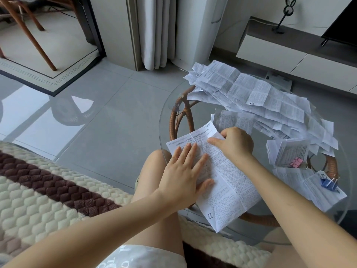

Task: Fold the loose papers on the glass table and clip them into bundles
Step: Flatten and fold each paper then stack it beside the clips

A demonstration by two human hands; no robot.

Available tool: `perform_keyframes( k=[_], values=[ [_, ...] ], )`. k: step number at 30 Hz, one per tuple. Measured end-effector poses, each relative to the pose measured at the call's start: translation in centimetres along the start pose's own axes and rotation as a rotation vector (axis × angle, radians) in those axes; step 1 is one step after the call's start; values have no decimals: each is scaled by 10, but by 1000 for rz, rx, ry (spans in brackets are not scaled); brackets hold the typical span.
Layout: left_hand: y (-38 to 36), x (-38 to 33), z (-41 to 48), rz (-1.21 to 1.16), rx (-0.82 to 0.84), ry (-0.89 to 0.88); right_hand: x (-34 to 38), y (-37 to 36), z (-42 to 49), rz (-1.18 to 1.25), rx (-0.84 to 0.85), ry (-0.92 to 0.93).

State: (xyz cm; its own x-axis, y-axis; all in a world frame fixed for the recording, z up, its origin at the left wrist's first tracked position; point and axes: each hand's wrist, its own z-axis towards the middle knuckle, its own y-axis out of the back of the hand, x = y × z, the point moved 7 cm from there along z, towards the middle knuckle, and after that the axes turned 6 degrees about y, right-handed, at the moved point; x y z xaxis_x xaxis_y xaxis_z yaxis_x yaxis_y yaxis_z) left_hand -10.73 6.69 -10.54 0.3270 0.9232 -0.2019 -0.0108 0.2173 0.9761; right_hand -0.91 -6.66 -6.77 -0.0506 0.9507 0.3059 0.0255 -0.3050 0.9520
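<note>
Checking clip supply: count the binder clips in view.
2. A pink clip on the folded bundle at the table's right; a blue clip on the nearer bundle. More may hide under the loose papers.

The person wears a pale, whitish garment [143, 257] over the lap, with faint grey lettering printed across the fabric. Its hem crosses the upper thigh. Below the hem the legs [154, 171] are bare to the knee. Both forearms are uncovered down to the left hand [185, 171] and right hand [235, 144].
</note>
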Motion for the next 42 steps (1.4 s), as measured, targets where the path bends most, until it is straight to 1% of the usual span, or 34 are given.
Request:
perform_keyframes(
  k=[9,14,19,21,24,26,28,33,39,40,41,42],
  values=[
    [1,0,0,10,43,18,2,2,-3,6,-4,-13],
    [2,-1,0,41,116,3,3,3,-6,27,-7,-40],
    [4,-2,1,57,126,9,-6,13,-17,-54,-37,-75],
    [3,-2,1,68,139,13,-15,11,-23,3,27,-133],
    [6,-3,1,43,132,16,-30,0,-26,264,177,-251],
    [6,-2,0,38,126,16,-34,-1,-25,360,179,-275],
    [8,-3,0,48,113,28,-33,4,-22,374,134,-250],
    [9,-11,9,62,122,138,-18,18,-11,235,34,-148],
    [7,-15,15,111,164,166,-16,10,-2,136,50,-135],
    [7,-15,16,118,170,165,-13,11,-4,99,23,-111],
    [6,-16,16,126,180,162,-8,17,-8,24,-46,-52],
    [5,-16,16,136,187,159,-1,25,-15,-73,-160,50]
  ],
)
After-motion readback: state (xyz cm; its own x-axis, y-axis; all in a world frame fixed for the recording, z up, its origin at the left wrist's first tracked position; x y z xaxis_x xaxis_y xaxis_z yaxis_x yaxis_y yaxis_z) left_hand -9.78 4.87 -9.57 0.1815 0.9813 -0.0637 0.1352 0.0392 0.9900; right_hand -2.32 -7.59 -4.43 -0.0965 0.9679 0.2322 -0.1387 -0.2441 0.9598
